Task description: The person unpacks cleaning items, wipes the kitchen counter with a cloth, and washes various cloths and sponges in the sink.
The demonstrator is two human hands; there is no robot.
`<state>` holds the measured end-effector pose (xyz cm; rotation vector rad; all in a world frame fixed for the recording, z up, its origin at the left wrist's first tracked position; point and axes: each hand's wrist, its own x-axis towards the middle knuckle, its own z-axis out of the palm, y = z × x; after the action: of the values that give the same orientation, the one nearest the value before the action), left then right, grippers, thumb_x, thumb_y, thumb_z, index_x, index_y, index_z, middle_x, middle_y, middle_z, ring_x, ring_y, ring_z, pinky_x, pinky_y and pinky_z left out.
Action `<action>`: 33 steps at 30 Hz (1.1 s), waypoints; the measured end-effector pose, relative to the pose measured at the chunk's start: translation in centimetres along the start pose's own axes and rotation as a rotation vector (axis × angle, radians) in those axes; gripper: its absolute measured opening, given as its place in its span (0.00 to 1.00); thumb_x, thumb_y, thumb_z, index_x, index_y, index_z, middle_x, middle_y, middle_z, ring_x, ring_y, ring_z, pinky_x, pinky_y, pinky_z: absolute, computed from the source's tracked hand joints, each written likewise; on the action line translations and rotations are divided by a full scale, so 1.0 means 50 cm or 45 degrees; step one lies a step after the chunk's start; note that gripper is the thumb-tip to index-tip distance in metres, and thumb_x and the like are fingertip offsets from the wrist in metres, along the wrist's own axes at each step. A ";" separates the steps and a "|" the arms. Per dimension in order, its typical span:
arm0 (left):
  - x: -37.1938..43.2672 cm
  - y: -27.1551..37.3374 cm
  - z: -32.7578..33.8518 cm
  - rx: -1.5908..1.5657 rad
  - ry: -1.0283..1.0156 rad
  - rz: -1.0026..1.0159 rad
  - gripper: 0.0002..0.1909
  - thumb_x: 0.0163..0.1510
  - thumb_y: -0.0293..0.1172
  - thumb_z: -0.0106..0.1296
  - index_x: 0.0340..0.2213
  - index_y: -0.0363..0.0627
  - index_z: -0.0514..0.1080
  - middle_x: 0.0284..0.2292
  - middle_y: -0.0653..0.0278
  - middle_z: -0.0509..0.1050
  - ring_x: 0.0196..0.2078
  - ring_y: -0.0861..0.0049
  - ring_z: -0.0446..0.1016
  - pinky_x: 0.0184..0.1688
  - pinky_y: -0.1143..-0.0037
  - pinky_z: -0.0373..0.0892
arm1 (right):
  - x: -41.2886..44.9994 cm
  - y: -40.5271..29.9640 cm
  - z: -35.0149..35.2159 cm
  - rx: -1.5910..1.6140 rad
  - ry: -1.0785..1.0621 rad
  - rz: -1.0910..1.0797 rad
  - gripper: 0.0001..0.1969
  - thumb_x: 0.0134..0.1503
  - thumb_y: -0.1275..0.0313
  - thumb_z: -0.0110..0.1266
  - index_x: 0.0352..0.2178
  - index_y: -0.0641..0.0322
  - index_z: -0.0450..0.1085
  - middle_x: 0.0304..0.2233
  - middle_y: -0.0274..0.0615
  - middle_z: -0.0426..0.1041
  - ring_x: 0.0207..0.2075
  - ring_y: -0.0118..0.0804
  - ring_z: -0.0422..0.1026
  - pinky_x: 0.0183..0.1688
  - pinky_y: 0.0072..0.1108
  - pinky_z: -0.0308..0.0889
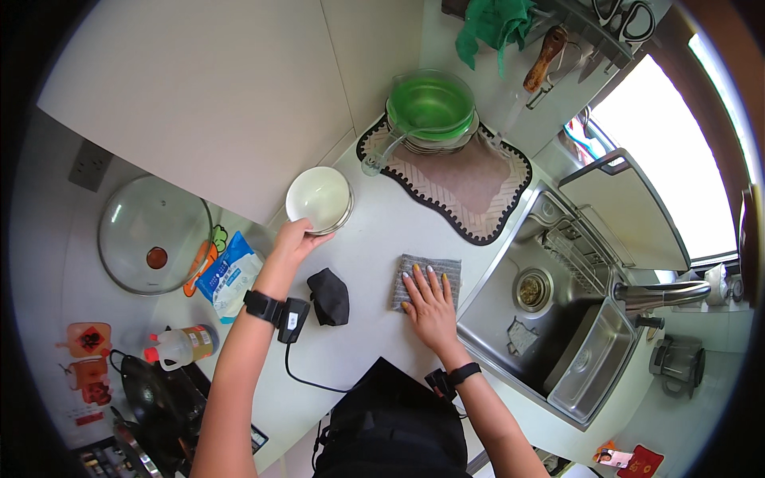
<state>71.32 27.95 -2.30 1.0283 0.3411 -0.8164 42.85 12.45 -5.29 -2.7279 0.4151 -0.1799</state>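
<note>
At the far left of the counter my left hand [294,239] grips the near rim of a small stack of white bowls [318,197]. The thumb is over the rim and the fingers are on the outer side. Whether the stack touches the counter, I cannot tell. My right hand [431,310] lies flat, fingers apart, on a folded grey striped cloth [409,281] beside the sink edge. Between my two arms a crumpled black cloth item [330,297] rests on the white counter [370,239].
A green glass bowl [430,104] tops stacked plates on a drying mat [466,197] at the back. The steel sink [502,316] is at right, with its faucet [669,293]. A glass lid [143,233], plastic jug [182,346] and black wok [149,382] stand left.
</note>
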 end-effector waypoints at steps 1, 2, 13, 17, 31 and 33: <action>-0.012 0.000 -0.010 0.005 0.002 0.003 0.27 0.49 0.17 0.40 0.51 0.25 0.48 0.50 0.37 0.57 0.52 0.42 0.61 0.51 0.47 0.62 | 0.000 0.000 0.000 0.006 0.003 0.000 0.26 0.54 0.61 0.48 0.55 0.49 0.57 0.59 0.36 0.54 0.61 0.41 0.51 0.63 0.36 0.40; -0.022 -0.001 -0.019 -0.016 0.022 0.022 0.29 0.51 0.23 0.43 0.52 0.25 0.47 0.50 0.37 0.56 0.51 0.43 0.62 0.51 0.49 0.63 | 0.000 0.000 0.001 0.011 0.010 -0.002 0.26 0.54 0.61 0.48 0.55 0.49 0.57 0.59 0.36 0.54 0.61 0.41 0.51 0.63 0.36 0.40; -0.079 -0.184 0.163 -0.227 -0.178 -0.273 0.23 0.55 0.29 0.45 0.48 0.25 0.55 0.49 0.44 0.60 0.54 0.56 0.60 0.59 0.65 0.58 | -0.014 0.001 0.011 -0.148 0.085 0.182 0.26 0.56 0.59 0.44 0.55 0.55 0.57 0.59 0.42 0.54 0.61 0.44 0.51 0.62 0.38 0.39; 0.064 -0.231 0.244 -0.257 0.024 -0.144 0.23 0.54 0.29 0.46 0.47 0.26 0.56 0.48 0.46 0.61 0.53 0.61 0.60 0.58 0.69 0.57 | -0.030 0.015 -0.002 -0.190 0.022 0.193 0.27 0.57 0.60 0.43 0.56 0.57 0.55 0.60 0.45 0.52 0.61 0.47 0.50 0.62 0.38 0.40; 0.170 -0.266 0.336 -0.005 -0.077 0.133 0.29 0.51 0.24 0.48 0.53 0.33 0.52 0.30 0.61 0.69 0.31 0.73 0.74 0.37 0.78 0.71 | 0.110 0.052 0.014 -0.210 -0.094 0.206 0.32 0.53 0.63 0.46 0.57 0.63 0.50 0.61 0.51 0.45 0.62 0.55 0.44 0.62 0.39 0.38; 0.161 -0.255 0.345 -0.016 -0.221 0.144 0.38 0.51 0.23 0.47 0.59 0.34 0.40 0.31 0.60 0.68 0.33 0.72 0.74 0.39 0.77 0.71 | 0.172 0.061 0.049 -0.229 0.016 0.163 0.30 0.55 0.61 0.46 0.56 0.64 0.53 0.60 0.51 0.50 0.61 0.54 0.47 0.62 0.39 0.40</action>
<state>65.29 6.25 -6.51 0.9489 0.1385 -0.7940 50.63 7.95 -8.13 -2.8647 0.6358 -0.1312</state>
